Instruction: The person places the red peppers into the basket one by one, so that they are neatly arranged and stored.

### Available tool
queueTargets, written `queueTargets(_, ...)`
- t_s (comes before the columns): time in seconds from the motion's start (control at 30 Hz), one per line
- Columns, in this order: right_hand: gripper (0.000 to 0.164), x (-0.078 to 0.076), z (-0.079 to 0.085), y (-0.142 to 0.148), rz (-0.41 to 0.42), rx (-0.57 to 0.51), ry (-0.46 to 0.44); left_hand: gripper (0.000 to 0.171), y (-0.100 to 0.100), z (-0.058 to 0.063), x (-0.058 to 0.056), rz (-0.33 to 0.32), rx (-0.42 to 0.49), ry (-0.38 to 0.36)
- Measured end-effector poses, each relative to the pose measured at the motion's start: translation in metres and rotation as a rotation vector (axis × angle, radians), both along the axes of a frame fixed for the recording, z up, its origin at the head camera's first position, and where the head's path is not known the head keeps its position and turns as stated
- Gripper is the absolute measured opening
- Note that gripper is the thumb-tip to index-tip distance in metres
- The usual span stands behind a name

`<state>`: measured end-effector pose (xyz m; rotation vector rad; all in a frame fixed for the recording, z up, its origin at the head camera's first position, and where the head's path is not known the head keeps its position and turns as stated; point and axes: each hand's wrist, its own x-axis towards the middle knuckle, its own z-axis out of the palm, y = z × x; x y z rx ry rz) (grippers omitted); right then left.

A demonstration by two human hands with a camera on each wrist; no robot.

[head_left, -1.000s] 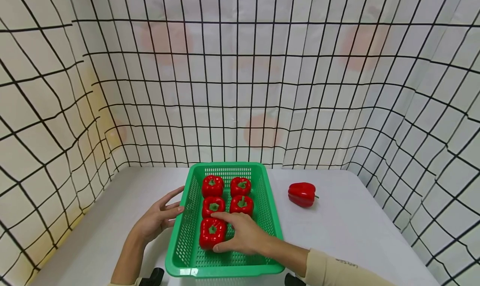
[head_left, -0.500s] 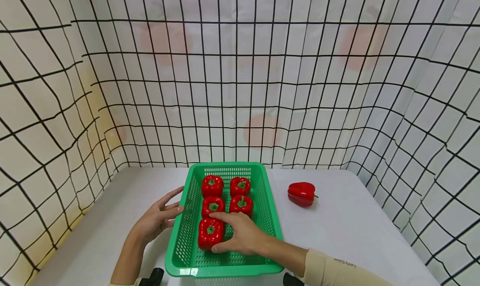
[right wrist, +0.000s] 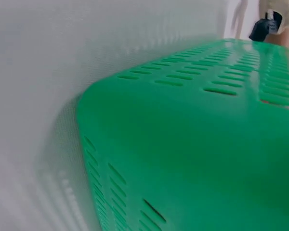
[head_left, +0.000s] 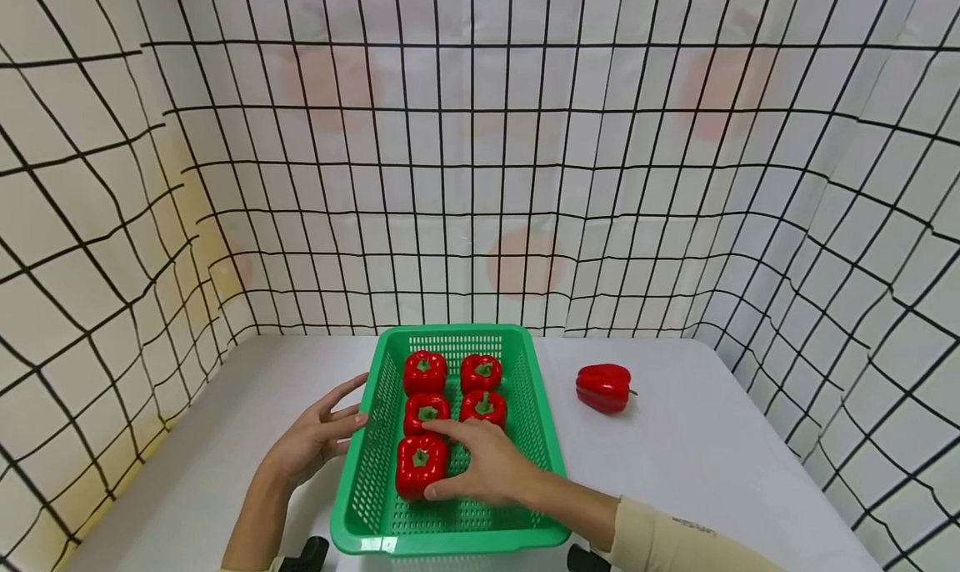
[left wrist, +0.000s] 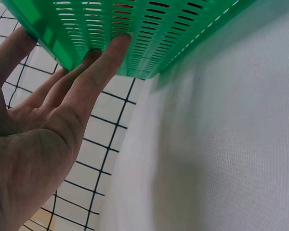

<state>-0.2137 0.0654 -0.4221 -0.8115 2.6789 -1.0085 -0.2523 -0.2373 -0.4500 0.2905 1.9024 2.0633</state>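
A green plastic basket (head_left: 551,447) stands on the white table and holds several red bell peppers in two columns. Inside it my right hand (head_left: 491,468) is beside the nearest bell pepper (head_left: 420,468) of the left column. Its thumb is at that pepper's lower right and its index finger reaches over the pepper's far side; the other fingers are hidden. My left hand (head_left: 311,439) rests its fingertips against the basket's left side, the fingers nearly straight. In the left wrist view, the left hand (left wrist: 53,106) touches the slotted basket wall (left wrist: 149,29).
One more bell pepper (head_left: 604,388) lies on its side to the right of the basket, stem pointing right. Black wire mesh (head_left: 472,213) with white sheeting behind encloses the back and both sides of the table (head_left: 675,472). The right wrist view shows mostly the basket's outer corner (right wrist: 173,130).
The nearest left-column pepper has shifted slightly left. My right index finger has lifted a little and the hand has loosened from that pepper. The left hand has stayed in place.
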Motion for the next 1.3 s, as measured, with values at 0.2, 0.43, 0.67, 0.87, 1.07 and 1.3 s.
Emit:
queueTargets(0.2, 0.075, -0.002, 0.007, 0.009, 0.022, -0.061, -0.007, 0.079, -0.001, -0.001, 0.0, -0.006, 0.004, 0.002)
queueTargets(0.43, 0.075, -0.004, 0.022, 0.023, -0.018, -0.082, 0.012, 0.079, 0.0, 0.0, -0.001, -0.013, 0.004, 0.0)
queueTargets(0.67, 0.069, -0.011, 0.036, 0.047, -0.12, -0.112, 0.031, 0.079, 0.0, 0.0, -0.001, -0.009, 0.0, -0.003)
queueTargets(0.87, 0.069, -0.016, 0.046, 0.069, -0.251, -0.103, 0.055, 0.079, -0.001, 0.001, 0.0, 0.0, -0.008, -0.008)
queueTargets(1.07, 0.073, -0.024, 0.052, 0.1, -0.301, -0.114, 0.085, 0.077, 0.0, 0.001, -0.001, 0.005, -0.002, -0.007)
queueTargets(1.3, 0.079, -0.035, 0.051, 0.142, -0.387, -0.055, 0.109, 0.078, -0.001, 0.0, -0.001, 0.009, -0.001, -0.014)
